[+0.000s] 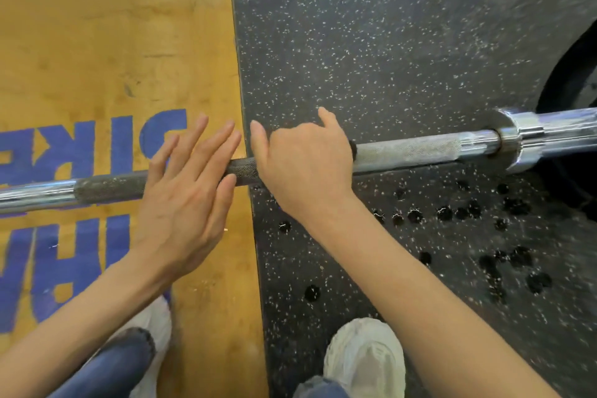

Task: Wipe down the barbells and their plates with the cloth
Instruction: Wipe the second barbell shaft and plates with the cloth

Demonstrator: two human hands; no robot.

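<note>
The floor splits into two surfaces along a near-vertical seam. On the right lies a black rubber mat [403, 42], rough and flecked with pale specks, with a scatter of small round pits near its lower right part. On the left is a yellow wooden platform [113, 26], scuffed, with large blue painted letters [74, 152] running along its left edge.

The barbell [407, 152] crosses both surfaces from the left edge to the right edge, rising slightly toward the right. It is a round steel bar: polished chrome at the far left, then a dark knurled band over the platform and the seam, then a lighter, greyish cross-hatched knurl over the mat, ending in a bright chrome collar and thicker sleeve [529, 136] at the right edge. Behind the sleeve, at the right edge of the mat, curves the rim of a black plate [568, 87].

The right hand [303, 165] is wrapped over the bar just right of the seam, fingers curled around it, with a bit of dark material [353, 149] showing at its right side; what it is cannot be told. The left hand [187, 191] lies flat over the dark knurl above the platform, fingers straight and spread.

Two pale shoes [365, 362] and blue jeans [122, 365] show at the bottom edge.
</note>
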